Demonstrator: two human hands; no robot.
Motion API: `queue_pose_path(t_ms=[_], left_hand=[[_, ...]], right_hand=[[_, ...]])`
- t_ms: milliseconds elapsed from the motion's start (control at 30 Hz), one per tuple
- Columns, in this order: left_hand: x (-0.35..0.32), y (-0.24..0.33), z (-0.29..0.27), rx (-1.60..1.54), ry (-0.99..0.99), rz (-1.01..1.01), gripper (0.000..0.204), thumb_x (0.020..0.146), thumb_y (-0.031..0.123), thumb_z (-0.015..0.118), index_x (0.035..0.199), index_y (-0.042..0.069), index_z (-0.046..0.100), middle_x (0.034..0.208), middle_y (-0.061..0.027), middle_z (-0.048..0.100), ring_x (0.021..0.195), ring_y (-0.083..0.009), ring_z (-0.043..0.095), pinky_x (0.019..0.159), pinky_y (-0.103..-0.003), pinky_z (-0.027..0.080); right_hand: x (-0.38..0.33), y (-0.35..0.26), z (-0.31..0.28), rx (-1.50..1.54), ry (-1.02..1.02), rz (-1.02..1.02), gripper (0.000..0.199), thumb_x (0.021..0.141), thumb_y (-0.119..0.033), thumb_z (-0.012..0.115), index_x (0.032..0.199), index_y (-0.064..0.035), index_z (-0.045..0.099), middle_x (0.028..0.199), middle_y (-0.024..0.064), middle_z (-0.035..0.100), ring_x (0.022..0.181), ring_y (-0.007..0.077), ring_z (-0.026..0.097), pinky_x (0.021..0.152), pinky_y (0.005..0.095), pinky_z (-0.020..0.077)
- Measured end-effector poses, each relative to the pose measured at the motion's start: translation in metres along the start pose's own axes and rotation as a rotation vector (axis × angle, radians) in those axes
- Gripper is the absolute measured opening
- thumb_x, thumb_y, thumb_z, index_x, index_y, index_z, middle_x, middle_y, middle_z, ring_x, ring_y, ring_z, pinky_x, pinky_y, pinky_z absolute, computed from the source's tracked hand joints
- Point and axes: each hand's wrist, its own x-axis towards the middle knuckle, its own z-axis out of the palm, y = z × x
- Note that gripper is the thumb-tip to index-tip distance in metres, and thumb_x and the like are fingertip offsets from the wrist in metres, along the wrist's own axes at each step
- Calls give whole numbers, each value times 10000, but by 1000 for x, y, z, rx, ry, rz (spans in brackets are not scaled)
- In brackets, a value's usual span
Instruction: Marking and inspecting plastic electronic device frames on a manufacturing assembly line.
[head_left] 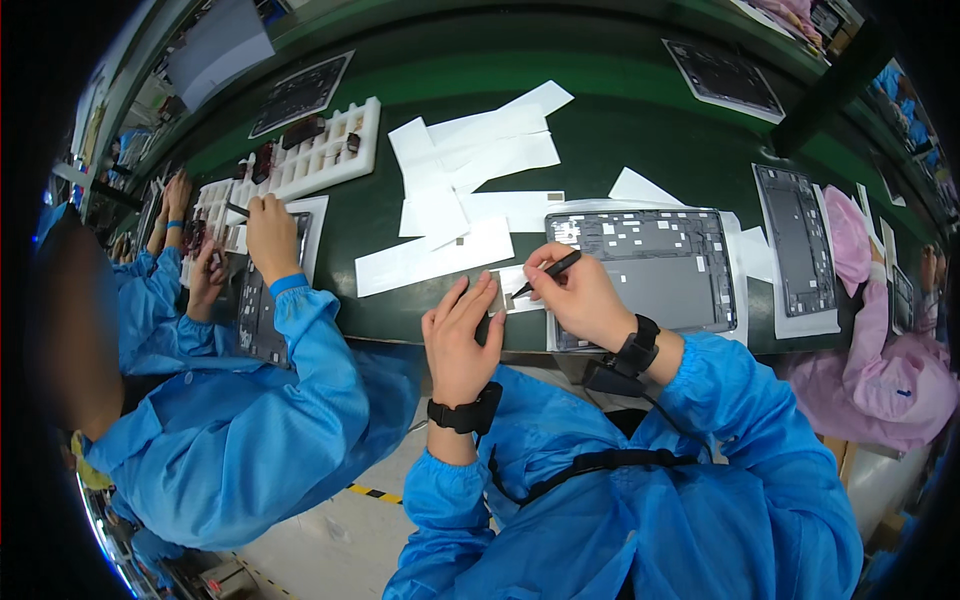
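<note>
Blue sleeves lead up from the lower edge to two bare hands, each with a black band at the wrist. The left hand (462,330) lies flat with its fingers stretched out, the fingertips pressing on a small grey strip (497,292) at the near edge of the green worktop (600,110). The right hand (578,293) is closed in a pinch round a thin black pen-like tool (550,272), whose tip points down-left at the strip, just beside the left fingertips. Whether the tip touches the strip I cannot tell. Right behind the right hand lies an open grey tablet shell (660,270) on a white sheet, its inside showing small parts. Loose white paper sheets (470,170) are scattered further back, overlapping one another. To the right sits another open shell (795,240), and beside it a person in a pink coat (880,370). To the left a person in a blue coat (260,400) works with one hand over a dark shell, near a white tray (320,150) with small compartments
</note>
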Motion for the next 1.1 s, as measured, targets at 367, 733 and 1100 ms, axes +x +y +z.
queue_pose_path(t_ms=[367,733,1100], left_hand=[[7,6,-10,-213,23,11,267,831,96,651,1087,28,683,1227,-152,644,1150,-370,577,984,-435,444],[55,177,61,-227,-293,332,266,850,143,647,1074,2,624,1159,-159,612,1069,-353,580,913,-408,475],[86,207,118,-7,-392,438,370,826,178,670,1162,32,620,1137,-126,586,1043,-313,582,871,-423,493]], right_hand=[[-35,-42,-195,114,329,28,157,944,-152,610,1040,-29,600,740,-6,600,605,42,574,511,167,413],[-59,14,-270,84,349,177,145,965,-189,593,1019,-55,576,724,-5,610,588,37,524,515,168,401],[-51,19,-273,68,302,144,111,974,-192,585,977,-87,551,702,-38,589,569,10,510,484,155,383]])
